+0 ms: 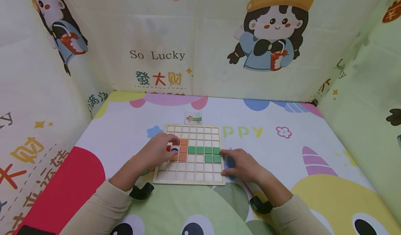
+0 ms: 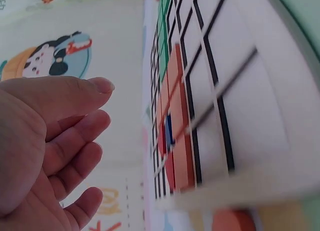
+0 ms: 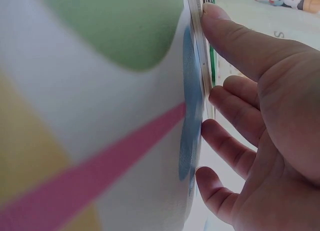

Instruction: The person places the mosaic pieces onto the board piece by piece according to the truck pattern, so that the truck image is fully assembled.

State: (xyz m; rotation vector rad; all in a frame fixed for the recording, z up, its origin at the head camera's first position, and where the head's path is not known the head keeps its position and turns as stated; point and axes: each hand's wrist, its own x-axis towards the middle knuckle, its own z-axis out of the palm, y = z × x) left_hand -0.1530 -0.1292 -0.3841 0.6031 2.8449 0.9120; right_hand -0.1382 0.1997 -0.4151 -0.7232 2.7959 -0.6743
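Note:
A square wooden grid board (image 1: 194, 175) lies flat on the table. Green tiles (image 1: 200, 150) fill several of its cells toward the right, and orange tiles (image 1: 183, 148) sit left of the middle, beside red and blue pieces. Over the board's left part hovers my left hand (image 1: 158, 149), hiding some cells. In the left wrist view that hand's fingers are loosely bent, apart from the board, with nothing seen between them. My right hand (image 1: 242, 163) is at the board's right edge; its thumb (image 3: 235, 38) touches the rim and the fingers are spread beside it.
Behind the board lies a small picture card (image 1: 193, 118) with a coloured grid pattern. Loose green and orange pieces (image 1: 145, 172) lie left of the board, partly hidden by the left wrist. A printed cloth (image 1: 282, 144) covers the table; printed fabric walls (image 1: 206, 54) stand around it.

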